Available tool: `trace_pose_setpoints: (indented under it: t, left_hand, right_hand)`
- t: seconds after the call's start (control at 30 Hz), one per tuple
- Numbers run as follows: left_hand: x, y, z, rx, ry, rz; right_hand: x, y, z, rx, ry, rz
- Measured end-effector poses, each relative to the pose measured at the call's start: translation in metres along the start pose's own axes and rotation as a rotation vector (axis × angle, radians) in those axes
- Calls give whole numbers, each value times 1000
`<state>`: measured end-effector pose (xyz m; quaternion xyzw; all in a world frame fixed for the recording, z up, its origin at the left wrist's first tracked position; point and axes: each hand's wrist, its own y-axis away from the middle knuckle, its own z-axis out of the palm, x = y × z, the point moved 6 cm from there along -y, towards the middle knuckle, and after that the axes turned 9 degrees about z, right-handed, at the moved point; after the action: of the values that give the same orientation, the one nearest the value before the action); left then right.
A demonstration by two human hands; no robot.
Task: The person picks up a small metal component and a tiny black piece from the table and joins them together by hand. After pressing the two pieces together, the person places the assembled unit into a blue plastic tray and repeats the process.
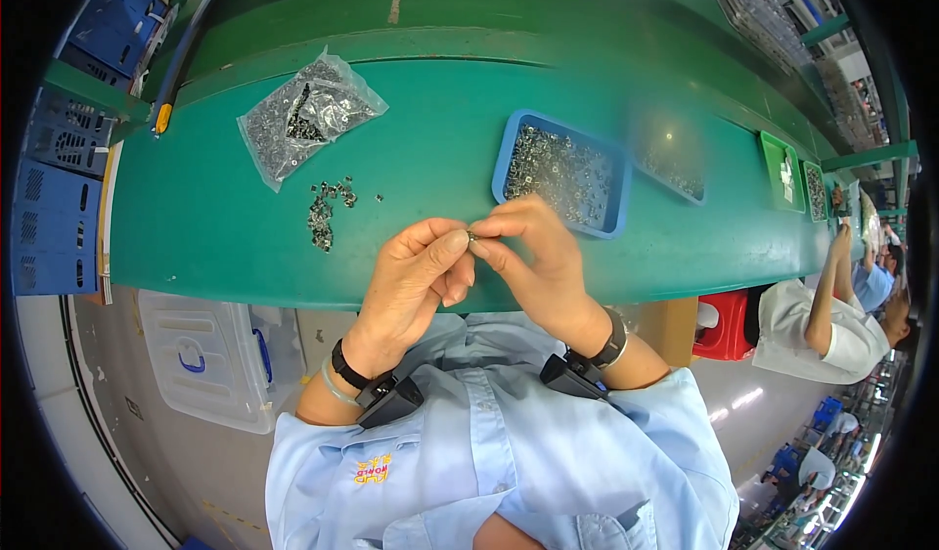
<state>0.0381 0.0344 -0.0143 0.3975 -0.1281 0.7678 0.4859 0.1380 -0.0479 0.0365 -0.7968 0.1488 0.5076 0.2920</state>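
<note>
Above the front edge of the green table, my left hand [423,262] and my right hand [533,255] meet fingertip to fingertip. Both pinch one small metal part [471,237], mostly covered by the fingers, so its exact kind does not show. To the left of my hands lies a loose pile of small metal parts [321,220], with a few strays beside it. Beyond the pile rests a clear plastic bag [269,134] full of similar small parts. A blue tray [621,193] holding many small shiny metal pieces stands just beyond my right hand.
Further right are a second, blurred tray [675,186] of pieces and a green tray [771,154]. A lidded clear plastic box [196,354] stands on the floor at lower left, below stacked blue crates [59,218]. Another person [831,330] sits at the table's right, near a red stool [724,327].
</note>
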Motion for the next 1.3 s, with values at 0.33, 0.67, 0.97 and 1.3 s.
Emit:
trace_pose_setpoints:
  t: [0.33,0.67,0.97,1.3]
  left_hand:
    - [3,2,0,19,-17,2]
    - [2,2,1,-19,34,4]
    - [2,4,1,-3,1,-18]
    - [1,3,3,-43,67,-31]
  right_hand:
    - [-4,1,0,-10,161,-97]
    - [-5,3,0,3,88,-20]
    - [-3,3,-1,-4,104,-24]
    - [-2,5,-2,-5,85,5]
